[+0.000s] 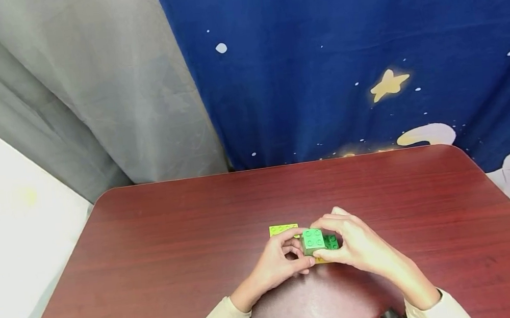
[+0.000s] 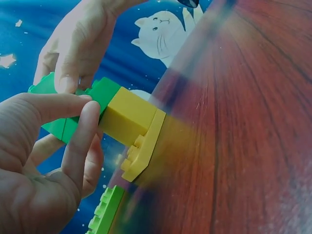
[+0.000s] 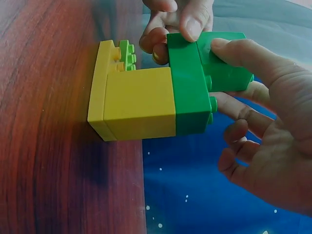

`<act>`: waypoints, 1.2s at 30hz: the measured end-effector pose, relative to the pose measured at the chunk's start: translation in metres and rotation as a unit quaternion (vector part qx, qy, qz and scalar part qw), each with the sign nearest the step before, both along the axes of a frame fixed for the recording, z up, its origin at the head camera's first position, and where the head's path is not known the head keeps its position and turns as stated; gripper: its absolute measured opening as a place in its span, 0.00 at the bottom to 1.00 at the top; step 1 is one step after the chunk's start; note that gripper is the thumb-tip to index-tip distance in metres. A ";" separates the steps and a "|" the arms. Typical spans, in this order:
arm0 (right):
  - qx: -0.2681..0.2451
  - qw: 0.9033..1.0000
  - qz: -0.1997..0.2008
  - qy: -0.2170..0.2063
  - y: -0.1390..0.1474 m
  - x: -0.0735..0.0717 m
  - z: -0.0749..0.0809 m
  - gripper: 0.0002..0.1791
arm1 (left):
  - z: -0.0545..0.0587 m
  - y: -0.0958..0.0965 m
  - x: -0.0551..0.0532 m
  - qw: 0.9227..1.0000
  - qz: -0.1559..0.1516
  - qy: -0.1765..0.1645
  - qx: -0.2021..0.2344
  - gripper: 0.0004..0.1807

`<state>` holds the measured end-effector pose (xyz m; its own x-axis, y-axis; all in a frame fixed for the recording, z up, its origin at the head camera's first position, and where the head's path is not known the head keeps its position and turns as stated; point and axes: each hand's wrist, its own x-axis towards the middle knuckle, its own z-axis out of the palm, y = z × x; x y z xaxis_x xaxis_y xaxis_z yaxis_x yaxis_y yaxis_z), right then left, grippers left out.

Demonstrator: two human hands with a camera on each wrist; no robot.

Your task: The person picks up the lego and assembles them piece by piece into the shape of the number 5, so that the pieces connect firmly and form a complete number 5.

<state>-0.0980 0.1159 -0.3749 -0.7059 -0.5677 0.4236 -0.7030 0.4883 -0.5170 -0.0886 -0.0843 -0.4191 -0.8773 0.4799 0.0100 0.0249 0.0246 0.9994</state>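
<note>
A block stack rises from the table. At its base is a yellow plate (image 3: 97,97), which carries a yellow block (image 3: 140,101). On that block sits a dark green brick (image 3: 189,87), overhanging to one side. A brighter green block (image 1: 313,239) tops the overhanging end, studs up. My right hand (image 1: 355,239) pinches this top block between thumb and fingers. From the other side, my left hand (image 1: 276,262) grips the dark green brick near its end, thumb against its side. The fingers partly cover both green pieces in the left wrist view.
A lime green studded plate (image 1: 282,228) lies on the reddish-brown table (image 1: 176,248), just left of the stack and behind my left hand. Beyond the table's far edge hang a grey curtain (image 1: 137,88) and a blue patterned curtain (image 1: 311,71).
</note>
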 end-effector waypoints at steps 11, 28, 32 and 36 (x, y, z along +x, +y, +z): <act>0.010 0.999 -0.036 -0.029 0.004 0.000 -0.004 0.18 | 0.002 -0.001 0.001 0.999 -0.004 -0.043 0.004 0.28; 0.040 0.998 -0.010 -0.057 0.012 0.006 -0.003 0.20 | 0.008 0.000 0.004 0.991 0.046 0.115 -0.057 0.22; -0.010 0.989 0.016 -0.144 0.022 0.002 0.002 0.15 | 0.019 0.001 0.009 0.991 0.057 0.118 -0.037 0.20; -0.043 0.972 -0.048 -0.225 0.040 -0.002 0.005 0.12 | 0.027 -0.001 0.015 0.989 0.053 0.128 -0.048 0.20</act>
